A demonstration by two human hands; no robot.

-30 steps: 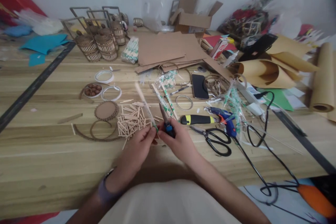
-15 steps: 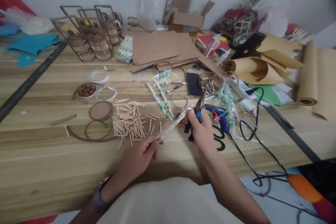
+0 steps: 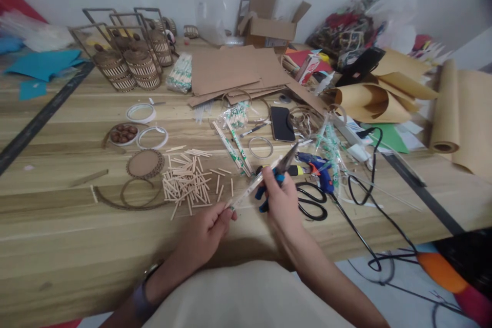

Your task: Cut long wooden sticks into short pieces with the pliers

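My left hand [image 3: 217, 223] is closed on the lower end of a pair of chopsticks in a clear wrapper with green print [image 3: 246, 192], which slants up to the right. My right hand [image 3: 280, 200] grips needle-nose pliers [image 3: 286, 160] with blue handles, jaws pointing up and away. Its fingers are at the upper end of the wrapped chopsticks; whether they pinch the wrapper I cannot tell. Left of the hands lies a pile of short cut wooden sticks [image 3: 188, 182]. More wrapped chopsticks [image 3: 232, 148] lie just beyond. Black-handled scissors [image 3: 313, 205] rest right of my right hand.
A blue glue gun [image 3: 325, 177] trails its black cord to the right. Behind are a phone [image 3: 282, 124], cardboard sheets [image 3: 226, 72] and a kraft paper roll [image 3: 446, 107]. At left stand tape rolls [image 3: 152, 138], a corrugated cardboard disc [image 3: 145, 163] and stick-covered lanterns [image 3: 144, 69].
My right hand has moved left and slightly down with the pliers, closer to my left hand, uncovering more of the scissors. My left hand stays nearly in place. The view shifted slightly.
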